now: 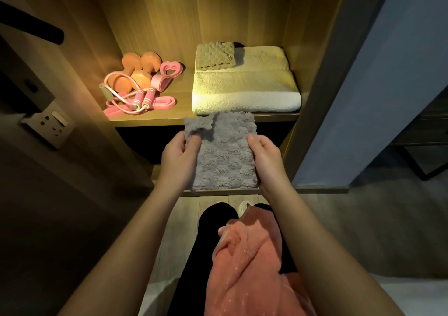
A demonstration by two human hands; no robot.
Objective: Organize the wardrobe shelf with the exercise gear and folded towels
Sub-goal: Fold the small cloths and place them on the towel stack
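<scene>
Inside the wooden wardrobe, a lit shelf runs across the upper half of the view. On the right side of the shelf lies a big cream towel, folded into a thick slab that reaches almost to the right wall and to the front edge. Low in the view, between the person's forearms, a pink towel hangs bunched against black trousers; what holds it up cannot be told.

Just in front of the shelf's edge, below the cream towel, a grey towel is held in the air as a folded rectangle, with its upper left corner flopped over. The left hand pinches its left edge near that corner, thumb on top and fingers curled beneath. The right hand grips the right edge in the same manner.

A small folded cloth with a bumpy weave sits on the back left corner of the cream towel. The exercise gear is gathered on the left side of the shelf: two orange dumbbells side by side at the back, a skipping rope with pink handles coiled in front of them, flat pink bands under and beside the rope, and a pink heart-shaped loop just right of the dumbbells. A wall socket is on the left, outside the wardrobe.
</scene>
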